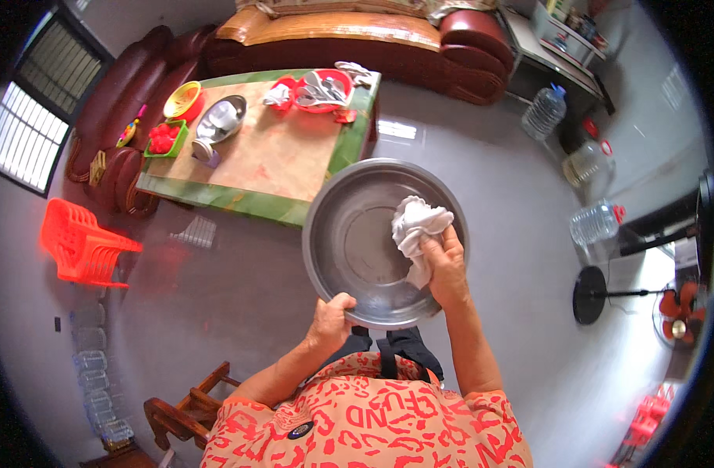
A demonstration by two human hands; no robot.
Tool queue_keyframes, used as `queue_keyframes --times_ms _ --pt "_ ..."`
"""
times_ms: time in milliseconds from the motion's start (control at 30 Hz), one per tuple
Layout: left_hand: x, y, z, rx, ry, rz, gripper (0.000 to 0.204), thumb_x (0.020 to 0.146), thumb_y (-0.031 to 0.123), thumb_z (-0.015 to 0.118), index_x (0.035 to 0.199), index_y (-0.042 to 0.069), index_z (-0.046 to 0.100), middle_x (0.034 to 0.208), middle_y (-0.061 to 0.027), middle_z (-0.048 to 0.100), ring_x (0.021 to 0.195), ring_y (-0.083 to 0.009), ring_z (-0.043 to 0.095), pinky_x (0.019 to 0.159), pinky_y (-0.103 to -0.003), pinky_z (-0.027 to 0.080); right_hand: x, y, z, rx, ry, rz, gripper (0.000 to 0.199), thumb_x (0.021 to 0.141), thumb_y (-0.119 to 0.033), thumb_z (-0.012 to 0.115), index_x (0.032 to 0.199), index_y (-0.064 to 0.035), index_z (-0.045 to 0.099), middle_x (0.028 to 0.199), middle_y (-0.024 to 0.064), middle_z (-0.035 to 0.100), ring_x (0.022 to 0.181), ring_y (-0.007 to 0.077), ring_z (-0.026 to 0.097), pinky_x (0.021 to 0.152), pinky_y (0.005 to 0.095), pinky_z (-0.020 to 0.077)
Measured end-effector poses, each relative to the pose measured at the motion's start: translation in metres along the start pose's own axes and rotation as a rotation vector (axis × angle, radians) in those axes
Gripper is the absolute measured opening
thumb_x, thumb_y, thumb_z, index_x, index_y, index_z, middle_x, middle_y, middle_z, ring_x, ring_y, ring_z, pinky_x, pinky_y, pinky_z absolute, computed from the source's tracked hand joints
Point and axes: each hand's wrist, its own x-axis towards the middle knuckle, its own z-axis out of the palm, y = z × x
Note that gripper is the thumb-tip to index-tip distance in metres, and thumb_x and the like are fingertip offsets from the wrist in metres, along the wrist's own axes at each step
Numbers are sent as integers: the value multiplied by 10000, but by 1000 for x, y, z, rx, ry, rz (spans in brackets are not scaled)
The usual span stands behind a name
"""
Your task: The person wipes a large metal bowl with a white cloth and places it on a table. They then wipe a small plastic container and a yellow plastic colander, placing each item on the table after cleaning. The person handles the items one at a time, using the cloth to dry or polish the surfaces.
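Observation:
A wide, round metal basin [365, 234] is held up in front of me, its inside facing me. My left hand [330, 321] is closed on its lower left rim, with the thumb over the edge. In my right hand [447, 265] a crumpled white cloth [413, 228] is bunched up. The cloth lies against the right part of the basin's inner surface. The fingertips beneath the cloth are partly hidden.
Beyond the basin stands a green-edged table [287, 148] bearing a red basin of utensils [323, 90], a metal bowl [221, 117] and a green basket [167, 139]. Orange stacked stools [84, 242] are at left, a wooden chair [189, 413] lower left, plastic jugs [544, 111] and a fan [676, 312] at right.

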Motion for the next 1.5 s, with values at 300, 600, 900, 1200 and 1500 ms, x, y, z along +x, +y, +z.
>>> queue_keyframes --times_ms 300,600,900,1200,1500 --pt "84 50 69 -167 145 43 106 725 -42 494 775 42 534 707 4 489 630 -110 498 555 -271 447 109 25 16 -1551 -879 -546 421 818 -100 493 1228 -20 538 1374 150 411 1196 366 417 947 368 469" --pt "134 84 41 -232 111 119 163 724 -83 482 827 34 530 748 -9 525 647 -123 546 595 -279 484 233 50 66 -1944 -796 -730 531 795 -146 508 1308 -12 487 1464 171 305 1281 372 333 910 395 436" --pt "174 147 -10 -223 102 97 461 707 -82 452 1161 -7 462 994 -75 551 867 -193 597 754 -352 552 276 126 157 -1391 -1055 -470 543 720 -9 530 1240 114 438 1399 329 291 1305 487 279 1085 548 253" --pt "196 188 -45 -258 232 106 246 698 -83 475 918 15 522 782 -29 517 692 -156 556 645 -304 498 317 166 211 -1421 -926 -846 334 763 -135 586 1094 -110 621 1315 154 414 1178 346 431 881 399 500" --pt "220 205 -45 -296 355 219 329 685 -95 486 988 30 520 863 -17 538 741 -168 564 694 -319 507 361 176 186 -1718 -717 -557 401 661 -207 698 1015 -41 614 1209 200 451 1079 364 457 784 412 497"
